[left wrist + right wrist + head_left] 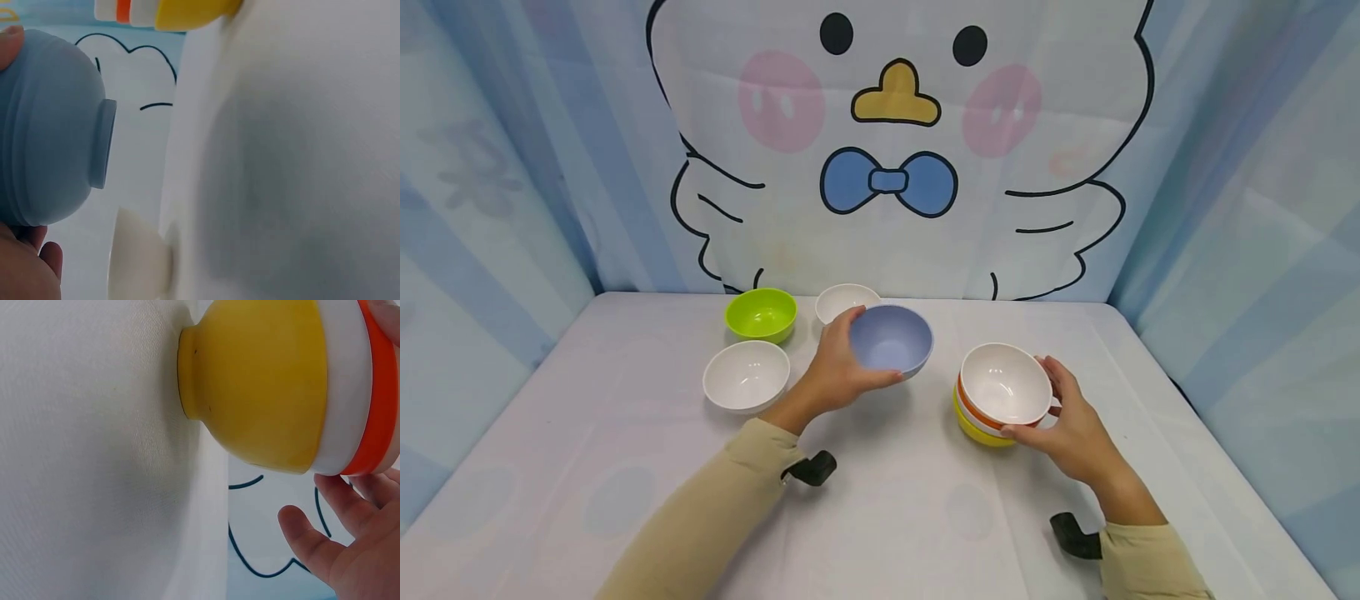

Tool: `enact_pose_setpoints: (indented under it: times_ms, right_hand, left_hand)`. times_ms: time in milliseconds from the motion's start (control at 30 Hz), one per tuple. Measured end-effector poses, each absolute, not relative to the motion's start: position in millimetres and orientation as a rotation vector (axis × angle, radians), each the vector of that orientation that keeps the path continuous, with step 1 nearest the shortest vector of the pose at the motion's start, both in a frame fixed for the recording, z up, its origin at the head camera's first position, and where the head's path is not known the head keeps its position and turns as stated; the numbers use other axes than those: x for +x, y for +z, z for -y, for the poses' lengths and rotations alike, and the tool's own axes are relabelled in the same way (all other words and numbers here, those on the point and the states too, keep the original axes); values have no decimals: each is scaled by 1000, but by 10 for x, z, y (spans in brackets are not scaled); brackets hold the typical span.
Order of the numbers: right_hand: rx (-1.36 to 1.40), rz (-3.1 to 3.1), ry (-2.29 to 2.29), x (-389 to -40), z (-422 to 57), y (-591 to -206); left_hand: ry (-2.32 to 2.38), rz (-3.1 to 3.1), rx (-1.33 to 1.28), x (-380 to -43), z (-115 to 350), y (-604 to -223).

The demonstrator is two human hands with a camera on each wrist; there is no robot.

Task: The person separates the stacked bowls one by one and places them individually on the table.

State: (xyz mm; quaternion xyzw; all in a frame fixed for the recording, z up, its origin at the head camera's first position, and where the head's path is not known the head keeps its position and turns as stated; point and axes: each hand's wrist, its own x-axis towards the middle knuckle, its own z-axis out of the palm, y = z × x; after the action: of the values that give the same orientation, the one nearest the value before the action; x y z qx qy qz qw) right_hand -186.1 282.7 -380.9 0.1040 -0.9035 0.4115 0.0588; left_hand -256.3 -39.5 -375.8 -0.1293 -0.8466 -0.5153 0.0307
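Note:
My left hand (838, 367) grips a blue bowl (891, 340) by its side, thumb toward me and fingers on the far side. The bowl is held above the table with its mouth tipped toward me. To the right stands a stack of nested bowls: a yellow bowl (262, 381) at the bottom, a white bowl (347, 381) in it, then an orange bowl (378, 394). Another white bowl (1007, 383) tops the stack. My right hand (1078, 429) holds the stack around its right side, thumb at the front near the upper rims.
On the left of the white-covered table (910, 525) stand a green bowl (762, 313) and a white bowl (747, 377). A further white bowl (842, 300) stands at the back, partly behind my left hand. A printed curtain (887, 250) rises behind the table.

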Motion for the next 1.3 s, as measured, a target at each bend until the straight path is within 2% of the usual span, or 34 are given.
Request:
enact_pose_setpoints:
  times_ms: [633,1300]
  right_hand:
    - [290,2747,1251,-1852,-2816,-3807]
    - [283,2753,1257,-1830,-2812,-3794]
  left_hand:
    - [-1480,2720,-297,-2477,618,-4075]
    - [-1132,2932,-495,-2538,726,-3940]
